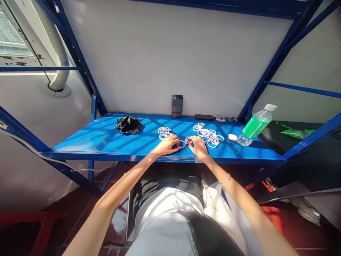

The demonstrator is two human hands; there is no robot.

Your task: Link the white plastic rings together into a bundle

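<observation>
My left hand (168,144) and my right hand (198,145) rest on the blue metal shelf (87,140), fingertips meeting over a small white ring (182,143) that both pinch between them. A small pile of white rings (164,132) lies just beyond my left hand. A larger heap of white rings (209,135) lies beyond my right hand. A thin bracelet circles my right wrist.
A crumpled black plastic bag (128,124) lies at the shelf's left. A dark box (177,105) and a black phone (204,117) stand by the white back wall. A green-labelled water bottle (254,126) and a small white cap-like thing (232,137) sit at right.
</observation>
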